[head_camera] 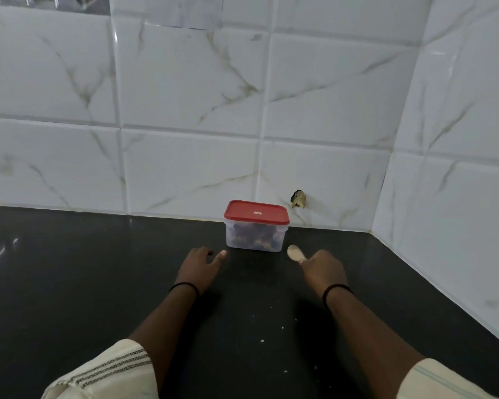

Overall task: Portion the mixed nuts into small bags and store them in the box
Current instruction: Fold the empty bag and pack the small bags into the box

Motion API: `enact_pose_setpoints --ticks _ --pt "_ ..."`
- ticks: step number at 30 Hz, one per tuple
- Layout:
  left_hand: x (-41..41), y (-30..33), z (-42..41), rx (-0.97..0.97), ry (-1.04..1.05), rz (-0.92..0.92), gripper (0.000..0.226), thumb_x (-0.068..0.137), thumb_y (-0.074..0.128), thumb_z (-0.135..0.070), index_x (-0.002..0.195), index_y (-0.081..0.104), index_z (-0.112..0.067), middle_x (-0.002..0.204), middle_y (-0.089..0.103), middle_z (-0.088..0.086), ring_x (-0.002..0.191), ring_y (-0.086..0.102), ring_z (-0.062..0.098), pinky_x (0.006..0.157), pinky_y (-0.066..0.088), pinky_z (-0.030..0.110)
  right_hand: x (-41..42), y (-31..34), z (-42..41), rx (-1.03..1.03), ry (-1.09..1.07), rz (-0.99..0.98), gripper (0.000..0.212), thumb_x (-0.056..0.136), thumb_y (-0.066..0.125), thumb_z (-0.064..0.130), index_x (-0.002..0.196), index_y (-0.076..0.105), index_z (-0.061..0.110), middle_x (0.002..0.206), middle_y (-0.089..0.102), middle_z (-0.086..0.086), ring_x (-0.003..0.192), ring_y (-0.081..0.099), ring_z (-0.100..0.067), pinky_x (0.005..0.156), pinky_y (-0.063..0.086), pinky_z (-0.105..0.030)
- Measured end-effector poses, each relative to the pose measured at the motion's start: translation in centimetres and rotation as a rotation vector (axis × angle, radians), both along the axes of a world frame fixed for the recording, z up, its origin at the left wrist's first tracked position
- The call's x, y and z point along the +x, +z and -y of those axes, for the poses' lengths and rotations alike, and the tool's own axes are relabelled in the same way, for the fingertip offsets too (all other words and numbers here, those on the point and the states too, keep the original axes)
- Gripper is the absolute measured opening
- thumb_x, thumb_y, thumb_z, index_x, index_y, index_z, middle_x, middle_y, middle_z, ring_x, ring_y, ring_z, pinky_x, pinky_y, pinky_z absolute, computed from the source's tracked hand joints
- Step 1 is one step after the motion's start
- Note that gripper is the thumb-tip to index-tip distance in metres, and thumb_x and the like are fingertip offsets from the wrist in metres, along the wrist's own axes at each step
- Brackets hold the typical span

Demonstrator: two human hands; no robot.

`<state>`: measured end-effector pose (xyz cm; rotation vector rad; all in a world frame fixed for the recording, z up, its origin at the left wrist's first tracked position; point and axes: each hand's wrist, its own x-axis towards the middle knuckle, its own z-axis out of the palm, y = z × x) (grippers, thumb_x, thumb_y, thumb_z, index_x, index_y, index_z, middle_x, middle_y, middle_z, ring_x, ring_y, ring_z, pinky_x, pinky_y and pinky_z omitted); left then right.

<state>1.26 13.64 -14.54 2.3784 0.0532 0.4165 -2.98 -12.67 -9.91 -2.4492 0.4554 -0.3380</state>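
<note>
Cream, dark-patterned sleeves (110, 372) sit nearest my view at the counter's near edge, and from them both forearms run forward over the black stone countertop (69, 283) toward its far right corner. What matters for the next move is that the clear rectangular plastic box with the red snap-on lid (256, 226) stands straight ahead of the fingers, between the two hands and just beyond them, close to the white marble-veined tiled wall (185, 110), its long side lying parallel to that wall. Brown contents show through its side, though I cannot tell whether they are bagged. My left hand (198, 266) is the nearer one: it lies palm down, fingers loosely spread and holding nothing, the forefinger tip just short of the box's near left corner, apart from it. My right hand (324, 269) is clenched around the handle of a small pale wooden spoon (295, 252), whose bowl points forward and left, just beside the box's near right corner. I judge the lid is already pressed on, so storing looks done.
</note>
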Motion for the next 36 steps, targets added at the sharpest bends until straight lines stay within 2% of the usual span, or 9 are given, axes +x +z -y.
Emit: enact_pose_setpoints --ticks 5,9,12,14,17,19,24,30,36 --pt "1.2 -0.2 0.2 0.066 0.01 -0.022 0.063 0.088 0.047 -0.065 0.128 0.054 -0.017 0.125 0.055 0.003 0.103 0.057 0.016 0.09 0.05 0.034 2.8 -0.2 0.5 0.034 -0.085 -0.006 0.028 0.098 0.046 0.018 0.117 0.06 0.004 0.114 0.064 -0.015 0.105 0.062 -0.031 0.08 0.046 -0.034" --pt "2.7 -0.4 0.4 0.176 0.009 -0.068 0.077 0.084 0.045 -0.073 0.14 0.045 -0.019 0.137 0.053 0.005 0.118 0.054 0.02 0.101 0.047 0.042 5.0 -1.1 0.9 -0.032 -0.063 0.036 0.021 0.095 0.054 0.016 0.112 0.061 0.003 0.114 0.063 -0.017 0.103 0.06 -0.031 0.079 0.045 -0.033" --pt "3.4 -0.3 0.8 0.36 -0.012 -0.133 0.095 0.079 0.04 -0.082 0.151 0.028 -0.021 0.153 0.038 0.005 0.14 0.037 0.024 0.113 0.034 0.045 6.3 -1.8 1.1 -0.088 -0.028 0.07 0.017 0.095 0.055 0.014 0.107 0.061 0.005 0.109 0.064 -0.015 0.101 0.06 -0.03 0.083 0.048 -0.037" --pt "3.8 -0.3 0.9 0.454 -0.033 -0.166 0.101 0.077 0.038 -0.085 0.154 0.018 -0.022 0.159 0.027 0.004 0.146 0.025 0.024 0.117 0.026 0.045 7.2 -2.1 1.0 -0.136 -0.019 0.079 0.016 0.095 0.053 0.015 0.106 0.062 0.007 0.106 0.064 -0.013 0.099 0.061 -0.029 0.082 0.049 -0.037" --pt "4.6 -0.3 0.9 0.476 -0.03 -0.181 0.106 0.075 0.037 -0.086 0.155 0.013 -0.022 0.16 0.024 0.003 0.148 0.021 0.023 0.118 0.022 0.045 8.1 -2.3 0.5 -0.236 -0.013 0.074 0.014 0.094 0.053 0.017 0.103 0.062 0.01 0.104 0.065 -0.01 0.097 0.061 -0.029 0.072 0.046 -0.034" --pt "5.2 -0.2 0.9 0.472 -0.018 -0.191 0.108 0.075 0.038 -0.086 0.156 0.012 -0.02 0.16 0.024 0.003 0.147 0.021 0.022 0.119 0.021 0.045 8.5 -2.2 0.3 -0.31 -0.016 0.072 0.014 0.094 0.055 0.022 0.103 0.061 0.012 0.103 0.064 -0.008 0.097 0.062 -0.028 0.071 0.045 -0.033" --pt "6.5 -0.1 1.0 0.5 -0.03 -0.203 0.107 0.074 0.034 -0.088 0.155 0.011 -0.023 0.161 0.022 0.002 0.148 0.02 0.023 0.119 0.02 0.048 9.6 -2.4 0.2 -0.382 -0.056 0.077 0.018 0.092 0.059 0.032 0.102 0.061 0.018 0.103 0.065 -0.005 0.097 0.062 -0.026 0.081 0.051 -0.037" --pt "6.8 -0.2 1.1 0.557 -0.081 -0.202 0.099 0.072 0.027 -0.091 0.154 0.009 -0.037 0.16 0.024 0.0 0.147 0.021 0.026 0.118 0.021 0.051 10.8 -3.1 -0.1 -0.401 -0.074 0.095 0.022 0.092 0.059 0.035 0.105 0.062 0.018 0.105 0.066 -0.006 0.101 0.061 -0.027 0.085 0.047 -0.039" --pt "6.9 0.1 1.1 0.548 -0.086 -0.229 0.098 0.074 0.029 -0.089 0.154 0.01 -0.035 0.159 0.025 0.0 0.147 0.022 0.025 0.116 0.021 0.05 11.5 -3.5 0.0 -0.357 -0.042 0.086 0.027 0.094 0.057 0.041 0.107 0.06 0.018 0.105 0.066 -0.006 0.099 0.061 -0.027 0.085 0.049 -0.041"
